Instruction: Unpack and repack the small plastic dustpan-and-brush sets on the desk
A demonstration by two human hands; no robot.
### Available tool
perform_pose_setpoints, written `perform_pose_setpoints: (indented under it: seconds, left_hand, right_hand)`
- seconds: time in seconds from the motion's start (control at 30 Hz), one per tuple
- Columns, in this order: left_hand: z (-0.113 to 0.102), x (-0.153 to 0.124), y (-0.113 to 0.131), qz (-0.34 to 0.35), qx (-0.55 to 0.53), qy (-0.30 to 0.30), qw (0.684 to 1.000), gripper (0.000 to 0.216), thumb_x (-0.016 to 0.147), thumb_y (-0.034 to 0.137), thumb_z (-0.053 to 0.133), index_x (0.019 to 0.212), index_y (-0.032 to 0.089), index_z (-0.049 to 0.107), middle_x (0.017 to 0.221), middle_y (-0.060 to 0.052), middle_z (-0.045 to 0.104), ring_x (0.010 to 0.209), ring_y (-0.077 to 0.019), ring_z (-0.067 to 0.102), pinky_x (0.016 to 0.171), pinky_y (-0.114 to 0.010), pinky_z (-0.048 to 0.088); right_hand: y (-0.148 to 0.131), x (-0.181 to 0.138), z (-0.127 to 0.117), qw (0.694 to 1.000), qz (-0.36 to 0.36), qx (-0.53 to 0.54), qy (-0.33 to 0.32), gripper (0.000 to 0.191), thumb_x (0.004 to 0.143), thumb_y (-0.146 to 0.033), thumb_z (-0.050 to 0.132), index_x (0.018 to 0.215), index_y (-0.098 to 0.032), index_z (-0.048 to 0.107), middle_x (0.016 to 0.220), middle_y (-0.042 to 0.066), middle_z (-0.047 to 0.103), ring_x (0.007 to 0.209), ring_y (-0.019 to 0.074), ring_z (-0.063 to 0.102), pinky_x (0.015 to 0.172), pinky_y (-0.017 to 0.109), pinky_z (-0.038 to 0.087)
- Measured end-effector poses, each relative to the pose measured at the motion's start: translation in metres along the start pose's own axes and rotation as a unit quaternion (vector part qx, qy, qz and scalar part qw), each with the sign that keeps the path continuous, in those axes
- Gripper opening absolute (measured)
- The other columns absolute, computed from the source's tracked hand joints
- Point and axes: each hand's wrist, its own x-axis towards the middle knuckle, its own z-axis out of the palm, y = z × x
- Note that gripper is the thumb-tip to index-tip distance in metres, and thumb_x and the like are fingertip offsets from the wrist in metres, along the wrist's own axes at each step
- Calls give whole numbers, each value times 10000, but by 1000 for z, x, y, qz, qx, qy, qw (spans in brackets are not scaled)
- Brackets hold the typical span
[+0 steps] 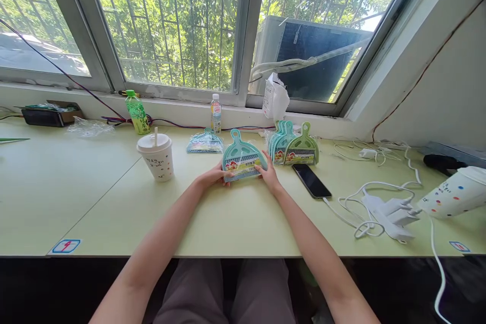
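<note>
Between my two hands is a mini dustpan-and-brush set [241,158], teal, in clear wrapping with a printed label, held nearly upright just over the table. My left hand [214,175] grips its lower left edge, and my right hand [269,173] grips its right edge with the thumb on the front. Behind it to the left, another wrapped set [205,143] in blue lies flat. To the right stands a row of wrapped teal sets [283,139], with an olive-green set [304,149] at the front.
A phone [312,180] with a cable lies right of my hands, near a white power strip [391,215] with loose cords. A lidded paper cup [156,157] stands left; another cup [455,192] lies tilted far right. Two bottles [137,112] [216,115] stand by the window.
</note>
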Motion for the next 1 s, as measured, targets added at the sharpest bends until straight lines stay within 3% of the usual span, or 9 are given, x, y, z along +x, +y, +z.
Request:
perform_pose_setpoints:
  seconds: [0.1, 0.2, 0.33, 0.53, 0.63, 0.77, 0.87, 1.0]
  left_hand:
    - [0, -2, 1, 3, 8, 3, 1000, 882, 675, 345, 803, 1382, 222, 289, 938, -80, 685, 515, -122, 628, 430, -212, 421]
    - [-1, -5, 5, 3, 23, 0, 1000, 848, 681, 363, 802, 1356, 222, 309, 945, -79, 683, 508, -113, 619, 429, -205, 414]
    - [1, -9, 10, -5, 41, 8, 999, 810, 684, 383, 804, 1330, 218, 344, 934, -73, 681, 502, -109, 612, 427, -201, 405]
    - [5, -11, 14, -25, 46, 19, 998, 782, 680, 405, 808, 1308, 233, 375, 1032, -82, 672, 537, -122, 646, 456, -217, 462]
    - [4, -11, 16, -40, 43, 15, 998, 734, 723, 507, 759, 1294, 215, 400, 1065, -107, 677, 596, -159, 684, 517, -251, 528]
    - [4, -12, 20, -57, 5, -6, 998, 724, 801, 717, 541, 1283, 186, 444, 1110, -158, 676, 684, -196, 709, 538, -263, 556]
    - [5, -12, 19, -23, 27, 15, 999, 766, 735, 616, 709, 1313, 221, 398, 1253, -176, 616, 734, -199, 714, 527, -253, 560]
    - [7, -7, 12, 2, 60, 84, 995, 731, 702, 479, 801, 1265, 203, 424, 1235, -176, 620, 611, -150, 692, 476, -226, 535]
  right_hand:
    - [-1, 2, -1, 998, 46, 45, -9, 777, 645, -407, 737, 1364, -278, 472, 1255, 88, 590, 941, 220, 621, 582, 273, 530]
    - [1, 5, -3, 993, 82, 80, -39, 651, 605, -399, 767, 1209, -237, 585, 1127, 75, 658, 892, 211, 642, 569, 263, 534]
    - [2, 7, -7, 987, 93, 111, -66, 461, 624, -437, 767, 1023, -242, 644, 993, 44, 699, 821, 196, 659, 549, 253, 538]
    - [3, 6, -8, 987, 97, 113, -59, 458, 629, -472, 782, 998, -236, 648, 956, 42, 704, 774, 177, 654, 536, 237, 528]
    - [4, 7, -7, 988, 95, 108, -48, 493, 606, -496, 791, 982, -215, 640, 926, 42, 700, 749, 172, 648, 530, 240, 525]
    - [3, 8, -7, 989, 86, 116, -22, 531, 572, -494, 804, 984, -208, 626, 917, 47, 702, 724, 178, 644, 522, 258, 526]
    - [2, 9, -7, 989, 87, 117, 4, 495, 577, -466, 804, 964, -215, 623, 927, 51, 699, 728, 181, 640, 519, 265, 531]
    - [0, 8, -5, 990, 81, 115, 2, 456, 605, -441, 784, 968, -223, 616, 952, 52, 690, 768, 194, 643, 512, 267, 541]
